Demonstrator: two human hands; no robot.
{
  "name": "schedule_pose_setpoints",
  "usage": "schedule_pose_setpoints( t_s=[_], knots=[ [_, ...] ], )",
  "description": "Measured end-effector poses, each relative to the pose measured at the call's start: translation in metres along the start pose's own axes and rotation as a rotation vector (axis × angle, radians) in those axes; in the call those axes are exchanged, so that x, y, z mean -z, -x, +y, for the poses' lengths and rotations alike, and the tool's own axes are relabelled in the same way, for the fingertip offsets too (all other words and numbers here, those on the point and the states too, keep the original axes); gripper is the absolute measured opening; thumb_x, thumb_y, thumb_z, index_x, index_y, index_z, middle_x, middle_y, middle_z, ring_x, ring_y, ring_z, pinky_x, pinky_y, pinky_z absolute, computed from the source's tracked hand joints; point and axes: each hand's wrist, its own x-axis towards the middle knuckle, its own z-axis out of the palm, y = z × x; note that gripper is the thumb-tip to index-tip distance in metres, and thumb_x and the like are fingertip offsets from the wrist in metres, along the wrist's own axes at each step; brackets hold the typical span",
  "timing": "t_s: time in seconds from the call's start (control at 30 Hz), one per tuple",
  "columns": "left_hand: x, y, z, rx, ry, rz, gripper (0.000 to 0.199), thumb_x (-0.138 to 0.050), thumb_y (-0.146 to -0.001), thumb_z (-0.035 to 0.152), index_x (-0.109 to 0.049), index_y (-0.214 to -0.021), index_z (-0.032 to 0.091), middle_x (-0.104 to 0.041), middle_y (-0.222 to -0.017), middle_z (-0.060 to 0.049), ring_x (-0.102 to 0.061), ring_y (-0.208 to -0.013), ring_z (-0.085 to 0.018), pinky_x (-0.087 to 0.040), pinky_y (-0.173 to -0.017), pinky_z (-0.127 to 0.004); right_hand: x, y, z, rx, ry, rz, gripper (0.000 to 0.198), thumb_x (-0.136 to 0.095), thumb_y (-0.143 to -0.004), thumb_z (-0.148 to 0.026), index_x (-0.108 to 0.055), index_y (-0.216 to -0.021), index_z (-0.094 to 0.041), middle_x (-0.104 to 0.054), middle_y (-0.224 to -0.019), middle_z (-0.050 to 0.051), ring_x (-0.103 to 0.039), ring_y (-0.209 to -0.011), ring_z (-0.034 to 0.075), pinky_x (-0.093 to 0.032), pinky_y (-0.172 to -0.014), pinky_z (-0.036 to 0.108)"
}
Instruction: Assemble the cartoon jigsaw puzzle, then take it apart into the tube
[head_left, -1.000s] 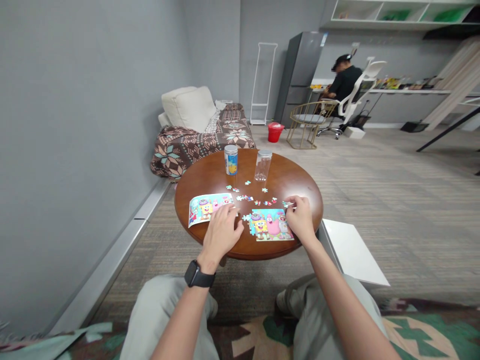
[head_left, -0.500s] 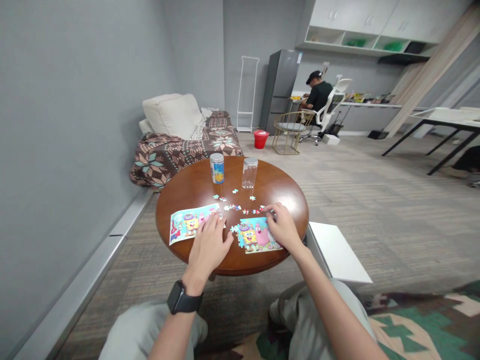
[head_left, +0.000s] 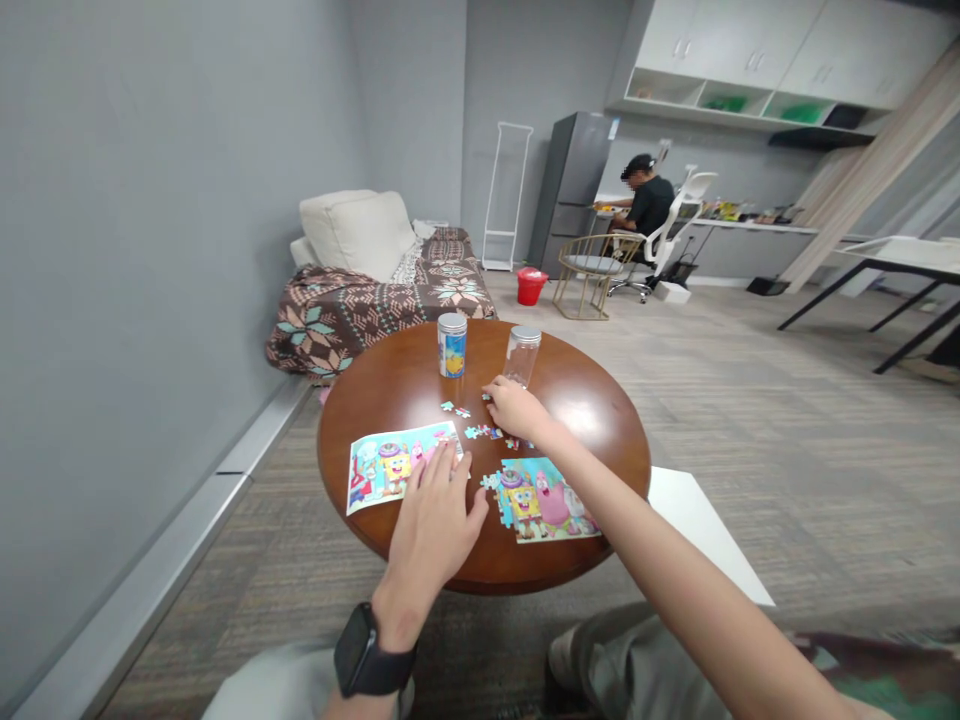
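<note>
On the round brown wooden tabletop (head_left: 375, 392) we have two containers at the far side. The cylindrical jar with a blue picture label and silver lid (head_left: 452, 347) stands upright on the left; its label hides what is inside. To its right stands the clear, see-through cylindrical jar with a silver lid (head_left: 523, 352), also upright and capped, its base partly hidden by our right hand (head_left: 508, 402).

That hand reaches across to the far pieces, just on the near side of the clear jar. Its grip is bent down at a small pale-blue jigsaw piece (head_left: 487, 396); we cannot tell whether it pinches the piece or only touches it. Our left hand (head_left: 435, 515) lies with its grip spread, fingertips over the right end of the colourful printed cartoon sheet (head_left: 379, 470), near left.

The partly assembled cartoon jigsaw (head_left: 551, 505) lies at the near right, partly under our right forearm, its left edge ragged. Small multicoloured loose pieces (head_left: 472, 432) are scattered beyond it.

On the floor farther off we see a red bucket (head_left: 531, 290), its contents too small to tell. Far right, white open wall compartments (head_left: 697, 110) hold green things.
</note>
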Motion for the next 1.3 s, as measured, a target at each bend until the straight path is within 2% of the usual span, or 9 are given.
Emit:
schedule_pose_setpoints(
  t_s=[0.17,0.27,0.4,0.63,0.8,0.87,1.0,1.17,1.3],
  knots=[
    [0.0,0.0,0.0,0.016,0.032,-0.027,0.041,-0.05,-0.092,0.029,-0.059,-0.128,0.012,-0.053,-0.144,-0.016,-0.045,-0.138,-0.03,-0.037,-0.114,-0.05,-0.012,-0.013,0.011,-0.072,-0.1,0.046,0.017,-0.06,-0.09,-0.017,-0.072,-0.099,-0.011,-0.068,-0.103,0.014,-0.064,-0.097,0.021,-0.046,-0.09,0.028],
    [0.0,0.001,0.0,0.025,0.041,-0.027,0.04,-0.05,-0.092,0.03,-0.059,-0.128,0.013,-0.053,-0.145,-0.016,-0.045,-0.138,-0.029,-0.037,-0.114,-0.049,-0.015,-0.014,0.016,-0.04,-0.155,0.055,0.011,-0.063,-0.085,-0.011,-0.073,-0.09,-0.013,-0.07,-0.098,0.011,-0.064,-0.094,0.019,-0.047,-0.089,0.026],
    [0.0,0.001,0.0,0.028,0.044,-0.036,0.041,-0.049,-0.093,0.031,-0.058,-0.129,0.014,-0.052,-0.145,-0.016,-0.045,-0.137,-0.03,-0.036,-0.115,-0.05,-0.013,-0.01,0.019,0.023,-0.231,0.032,0.013,-0.063,-0.081,-0.005,-0.071,-0.081,-0.015,-0.071,-0.093,0.008,-0.065,-0.091,0.017,-0.047,-0.087,0.024],
    [0.002,0.001,0.002,0.031,0.055,-0.012,0.039,-0.049,-0.093,0.03,-0.059,-0.127,0.015,-0.053,-0.144,-0.015,-0.045,-0.137,-0.029,-0.037,-0.115,-0.049,-0.005,-0.002,0.015,-0.039,-0.377,-0.044,0.034,-0.059,-0.075,0.004,-0.068,-0.103,-0.014,-0.073,-0.085,0.003,-0.065,-0.077,0.013,-0.048,-0.076,0.021],
    [0.004,0.002,0.002,0.031,0.062,-0.017,0.038,-0.049,-0.093,0.03,-0.06,-0.126,0.015,-0.053,-0.144,-0.015,-0.045,-0.138,-0.028,-0.036,-0.115,-0.049,0.002,0.013,0.01,-0.068,-0.387,-0.089,0.014,-0.062,-0.079,-0.007,-0.071,-0.085,-0.015,-0.07,-0.073,0.002,-0.063,-0.067,0.013,-0.046,-0.066,0.022],
    [0.004,0.002,0.002,0.024,0.07,-0.004,0.037,-0.05,-0.093,0.029,-0.06,-0.125,0.015,-0.054,-0.143,-0.015,-0.046,-0.137,-0.028,-0.037,-0.114,-0.049,0.003,0.027,0.008,-0.085,-0.454,-0.055,0.012,-0.06,-0.083,-0.015,-0.072,-0.083,-0.016,-0.07,-0.071,0.001,-0.062,-0.065,0.012,-0.046,-0.064,0.022],
    [0.003,0.002,0.001,0.003,0.079,0.017,0.036,-0.05,-0.092,0.029,-0.059,-0.124,0.015,-0.055,-0.141,-0.016,-0.048,-0.135,-0.028,-0.037,-0.113,-0.051,0.001,0.059,0.006,-0.064,-0.634,0.047,0.018,-0.058,-0.086,-0.027,-0.073,-0.088,-0.017,-0.073,-0.087,0.004,-0.065,-0.076,0.015,-0.05,-0.071,0.026],
    [0.001,0.002,-0.002,-0.007,0.073,-0.001,0.036,-0.048,-0.093,0.031,-0.058,-0.125,0.016,-0.054,-0.142,-0.015,-0.046,-0.136,-0.028,-0.036,-0.113,-0.051,-0.009,0.077,0.005,-0.044,-0.846,0.075,0.023,-0.06,-0.083,-0.028,-0.071,-0.1,-0.018,-0.072,-0.082,0.003,-0.065,-0.074,0.015,-0.051,-0.071,0.027],
    [0.003,0.001,0.0,0.004,0.051,-0.049,0.037,-0.047,-0.094,0.032,-0.056,-0.127,0.015,-0.052,-0.144,-0.015,-0.045,-0.137,-0.029,-0.035,-0.114,-0.05,-0.011,0.079,0.005,-0.035,-0.892,0.101,0.02,-0.06,-0.082,-0.028,-0.072,-0.093,-0.017,-0.073,-0.084,0.004,-0.066,-0.076,0.016,-0.052,-0.073,0.028]
  ],
)
